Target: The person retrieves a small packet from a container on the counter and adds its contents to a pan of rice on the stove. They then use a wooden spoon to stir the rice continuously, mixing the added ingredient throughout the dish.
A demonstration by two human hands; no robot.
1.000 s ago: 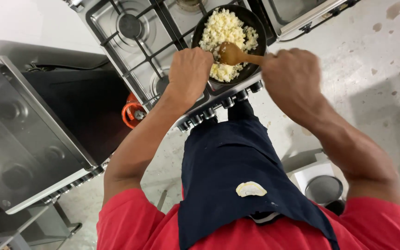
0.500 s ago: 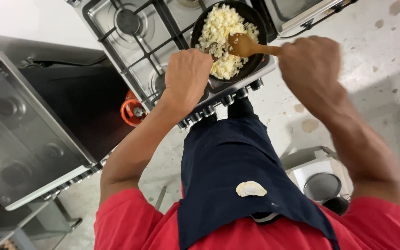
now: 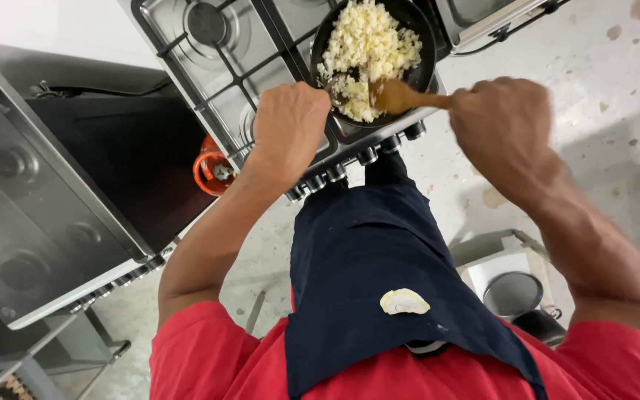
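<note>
A black frying pan (image 3: 424,70) full of pale yellow crumbled food (image 3: 368,44) sits on a steel gas stove (image 3: 224,81). My left hand (image 3: 290,122) is closed at the pan's near left edge; what it grips is hidden under the fist. My right hand (image 3: 501,122) is closed on the handle of a wooden spoon (image 3: 398,96), whose bowl rests in the food at the pan's near side. I wear a dark blue apron (image 3: 379,252) with a small pale patch over a red shirt.
A second steel stove (image 3: 31,207) stands to the left, with an orange gas cylinder (image 3: 212,167) between the two. A metal pot (image 3: 514,292) sits on a low stand at the lower right. The floor is pale concrete (image 3: 601,59) with stains.
My right hand has drawn the wooden spoon back toward me, from the pan's middle to its near edge. The left hand stays at the pan's edge.
</note>
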